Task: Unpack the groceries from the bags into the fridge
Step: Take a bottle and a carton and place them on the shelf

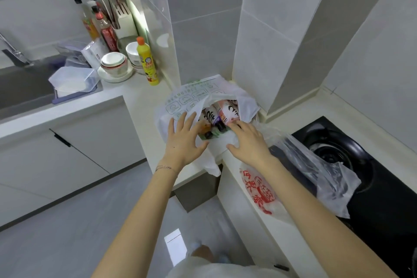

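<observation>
A white plastic grocery bag (191,95) with green print lies open on the counter corner. Inside it I see several drink bottles, among them a pink-labelled bottle (228,113) and a purple-capped one (217,121). My left hand (184,140) rests with spread, straight fingers on the bag's left lip. My right hand (247,140) lies on the bag's right lip, its fingertips touching the base of the pink bottle. Neither hand grips anything. No fridge is in view.
A clear plastic bag (316,171) with red print hangs over the counter edge beside the black gas hob (361,160). To the left stand a yellow detergent bottle (147,63), stacked bowls (114,63), sauce bottles, a knife block and a sink (22,88) with a plastic container.
</observation>
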{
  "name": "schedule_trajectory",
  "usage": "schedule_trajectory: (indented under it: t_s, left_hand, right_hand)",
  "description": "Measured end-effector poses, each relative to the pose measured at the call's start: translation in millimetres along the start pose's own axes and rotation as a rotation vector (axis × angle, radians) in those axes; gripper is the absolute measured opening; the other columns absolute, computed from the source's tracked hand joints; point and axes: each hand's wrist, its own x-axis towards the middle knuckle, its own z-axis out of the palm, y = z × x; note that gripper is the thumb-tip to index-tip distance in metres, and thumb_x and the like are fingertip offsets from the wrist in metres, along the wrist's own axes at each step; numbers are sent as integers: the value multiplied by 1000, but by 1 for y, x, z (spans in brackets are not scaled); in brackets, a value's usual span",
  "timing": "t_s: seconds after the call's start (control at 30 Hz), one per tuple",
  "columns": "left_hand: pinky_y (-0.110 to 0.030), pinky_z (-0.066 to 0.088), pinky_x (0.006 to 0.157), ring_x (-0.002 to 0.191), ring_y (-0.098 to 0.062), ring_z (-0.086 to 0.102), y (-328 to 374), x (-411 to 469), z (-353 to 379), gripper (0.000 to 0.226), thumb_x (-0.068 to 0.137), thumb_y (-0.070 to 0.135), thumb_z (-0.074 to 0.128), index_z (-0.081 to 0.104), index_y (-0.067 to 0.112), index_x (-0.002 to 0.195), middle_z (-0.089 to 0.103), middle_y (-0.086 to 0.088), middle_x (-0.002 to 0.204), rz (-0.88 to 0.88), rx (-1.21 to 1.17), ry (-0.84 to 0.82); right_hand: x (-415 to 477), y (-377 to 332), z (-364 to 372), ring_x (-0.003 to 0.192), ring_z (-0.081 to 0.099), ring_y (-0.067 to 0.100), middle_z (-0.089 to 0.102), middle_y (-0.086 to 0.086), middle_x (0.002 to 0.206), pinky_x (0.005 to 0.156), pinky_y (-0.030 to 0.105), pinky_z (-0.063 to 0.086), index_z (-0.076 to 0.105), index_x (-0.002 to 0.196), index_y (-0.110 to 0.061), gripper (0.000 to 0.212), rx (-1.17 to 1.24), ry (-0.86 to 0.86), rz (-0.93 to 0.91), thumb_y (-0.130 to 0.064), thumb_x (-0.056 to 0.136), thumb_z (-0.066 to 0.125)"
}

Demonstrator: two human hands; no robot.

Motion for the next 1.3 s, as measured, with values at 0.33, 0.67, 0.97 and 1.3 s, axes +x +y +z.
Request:
schedule_trajectory:
  t_s: [0.33,0.67,0.97,1.3]
  left_hand:
    - [-52,-9,117,150,-31,7,-52,53,33,72,86,61,55,45,17,142,23,-4,160,67,66,-70]
    - [-54,13,116,137,-38,40,-89,71,57,62,68,48,80,63,11,114,54,-8,140,60,27,29]
    - [-52,13,116,146,-32,23,-108,70,61,87,73,72,40,47,17,141,36,-1,154,-51,-136,-68]
    - [-45,14,120,148,-20,18,-98,68,58,93,72,79,43,36,25,147,30,4,157,-201,-360,-9]
  right_hand:
    - [83,-24,52,138,29,28,33,4,152,108,43,33,30,149,-26,65,116,-123,130,-38,91,57]
    - [134,-45,78,119,52,28,55,6,132,94,46,47,43,140,-19,53,287,-132,239,-43,94,51]
    - [167,-54,89,78,61,23,59,0,73,58,29,42,56,78,-18,33,290,-221,263,-49,89,58]
    - [167,-58,73,68,59,19,62,0,73,57,30,45,58,95,-13,25,466,20,272,-38,88,60]
